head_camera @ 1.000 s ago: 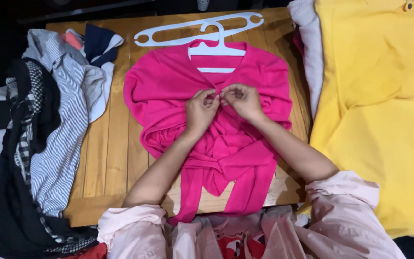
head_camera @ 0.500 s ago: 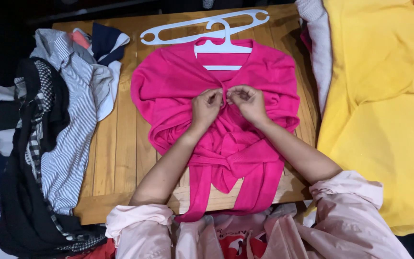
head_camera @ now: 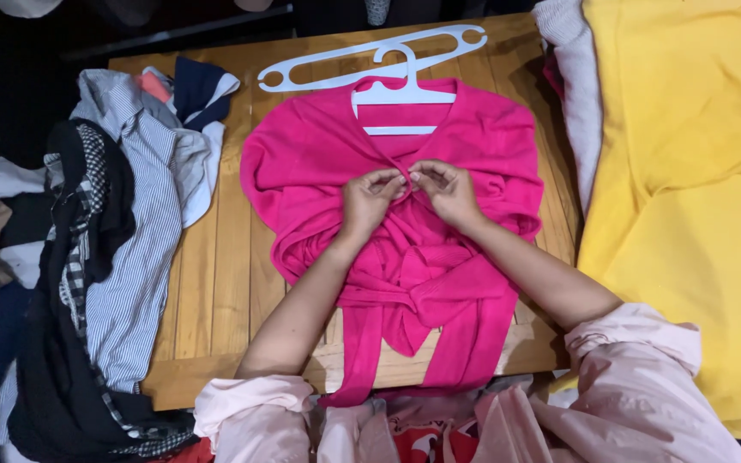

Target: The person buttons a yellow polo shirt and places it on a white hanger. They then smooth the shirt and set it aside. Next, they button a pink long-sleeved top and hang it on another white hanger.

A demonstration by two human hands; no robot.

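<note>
Two bare hands, left hand (head_camera: 369, 199) and right hand (head_camera: 448, 190), pinch the front of a pink top (head_camera: 405, 249) at its middle, fingertips nearly touching, the top lying flat on a wooden table (head_camera: 216, 257) with a white hanger (head_camera: 388, 64) at its neck.
</note>
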